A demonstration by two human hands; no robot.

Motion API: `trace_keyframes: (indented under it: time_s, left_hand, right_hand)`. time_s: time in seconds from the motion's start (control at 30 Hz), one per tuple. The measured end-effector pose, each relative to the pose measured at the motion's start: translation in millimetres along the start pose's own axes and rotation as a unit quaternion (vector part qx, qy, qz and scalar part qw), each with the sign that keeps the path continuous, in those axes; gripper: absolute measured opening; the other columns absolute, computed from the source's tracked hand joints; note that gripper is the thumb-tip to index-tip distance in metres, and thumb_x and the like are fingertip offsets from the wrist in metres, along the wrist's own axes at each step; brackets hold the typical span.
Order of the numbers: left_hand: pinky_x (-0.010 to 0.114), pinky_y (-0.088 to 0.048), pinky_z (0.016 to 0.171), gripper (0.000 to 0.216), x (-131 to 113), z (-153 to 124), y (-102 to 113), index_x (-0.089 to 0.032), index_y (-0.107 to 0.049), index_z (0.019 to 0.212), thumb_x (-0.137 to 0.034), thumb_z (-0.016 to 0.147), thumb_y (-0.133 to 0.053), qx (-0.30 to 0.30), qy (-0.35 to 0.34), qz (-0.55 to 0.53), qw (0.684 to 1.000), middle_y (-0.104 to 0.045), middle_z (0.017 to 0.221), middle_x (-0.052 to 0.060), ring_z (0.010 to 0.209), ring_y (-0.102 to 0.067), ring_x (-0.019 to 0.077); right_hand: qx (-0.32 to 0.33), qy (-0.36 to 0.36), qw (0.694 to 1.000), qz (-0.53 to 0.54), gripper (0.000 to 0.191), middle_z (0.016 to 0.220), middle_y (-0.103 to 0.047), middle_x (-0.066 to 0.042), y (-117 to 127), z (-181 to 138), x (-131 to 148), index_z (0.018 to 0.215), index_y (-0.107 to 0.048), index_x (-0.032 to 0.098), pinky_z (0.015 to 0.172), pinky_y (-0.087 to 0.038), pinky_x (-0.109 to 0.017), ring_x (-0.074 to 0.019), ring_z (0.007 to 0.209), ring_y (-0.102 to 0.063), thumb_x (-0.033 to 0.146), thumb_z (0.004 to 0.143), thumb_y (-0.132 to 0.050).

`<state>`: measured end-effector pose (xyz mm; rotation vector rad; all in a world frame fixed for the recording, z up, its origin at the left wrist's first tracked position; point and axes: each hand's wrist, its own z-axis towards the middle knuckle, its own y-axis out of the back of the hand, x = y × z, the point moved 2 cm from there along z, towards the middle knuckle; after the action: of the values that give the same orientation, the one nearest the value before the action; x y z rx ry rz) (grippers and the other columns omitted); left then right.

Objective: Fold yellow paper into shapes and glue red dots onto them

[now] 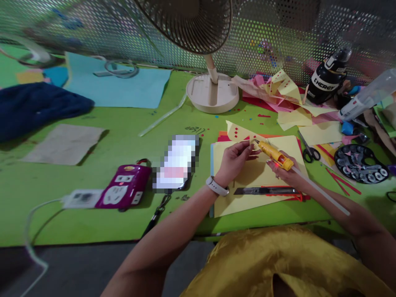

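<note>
Yellow pen-style glue gun (274,156): gripped in closed right hand (283,171), above yellow paper sheets (247,198) at centre-right of green surface (93,222). Left hand (235,161) pinches red-dotted yellow paper cutout (239,133) at nozzle. Gluing looks underway, not finished.

R hand (286,171) grips yellow glue gun (274,155); L hand (235,161) at its tip, over yellow paper (256,194).

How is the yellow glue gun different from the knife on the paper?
The glue gun is bright yellow; the knife is dark. The glue gun is held tilted in the right hand, while the knife lies flat on the yellow paper, untouched. A pale stick pokes out the back of the glue gun; the knife has none. Both are long, thin tools.
</note>
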<state>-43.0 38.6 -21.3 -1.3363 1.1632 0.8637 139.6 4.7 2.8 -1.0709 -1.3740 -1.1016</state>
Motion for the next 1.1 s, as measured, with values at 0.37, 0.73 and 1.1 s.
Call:
trace_keyframes:
  time_s: [0.37,0.73,1.1]
  left_hand:
    - [0.038,-0.066,0.079,0.047,-0.4,0.6,-0.2,-0.017,-0.072,0.096,-0.055,0.071,-0.084,-0.005,-0.006,-0.003,1.0,-0.079,0.091,0.007,0.083,-0.078,0.0232]
    - [0.038,-0.066,0.08,0.046,0.7,0.9,0.2,-0.017,-0.072,0.097,-0.055,0.072,-0.083,-0.005,-0.007,-0.004,1.0,-0.078,0.092,0.007,0.086,-0.078,0.024]
    - [0.038,-0.066,0.079,0.052,0.2,0.8,0.1,-0.016,-0.072,0.096,-0.059,0.069,-0.083,-0.007,-0.007,0.002,1.0,-0.079,0.09,0.008,0.085,-0.078,0.0244]
  right_hand:
    - [-0.007,-0.024,0.999,-0.026,0.037,0.063,-0.053,0.005,1.8,-0.2,-7.6,0.085,-0.056,0.024,0.041,-0.037,-0.023,-0.009,0.048,-0.044,0.048,0.071,-0.08]
    - [-0.006,-0.024,0.999,-0.022,0.036,0.066,-0.055,0.004,1.0,-0.7,-2.9,0.083,-0.057,0.024,0.042,-0.039,-0.024,-0.0101,0.05,-0.046,0.049,0.071,-0.079]
    - [-0.03,-0.069,0.997,-0.035,0.026,0.062,-0.061,-0.005,2.1,1.5,-4.7,0.074,-0.06,0.037,0.048,-0.04,-0.043,-0.0231,0.051,-0.055,0.045,0.055,-0.077]
